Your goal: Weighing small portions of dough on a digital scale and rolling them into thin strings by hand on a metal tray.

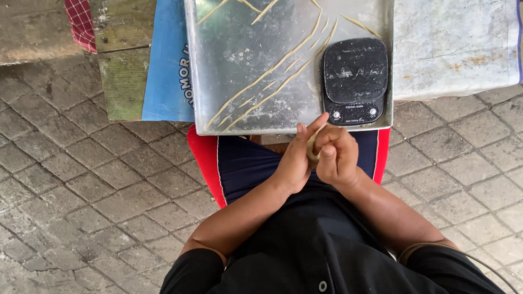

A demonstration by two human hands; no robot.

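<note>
Both hands pressed together: left hand (297, 160) and right hand (336, 155) clasp dough piece (312, 148); roll evenly, matching thin strips (261, 81) on metal tray (229, 109).

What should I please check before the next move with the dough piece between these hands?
1. Dough piece pressed between left hand and right hand: ok.
2. Bare room on the metal tray beside the dough strips: ok.
3. Black scale lies flat on the tray: ok.
4. Scale display reading: cannot tell.
5. Tray fully supported at its near edge: cannot tell.
</note>
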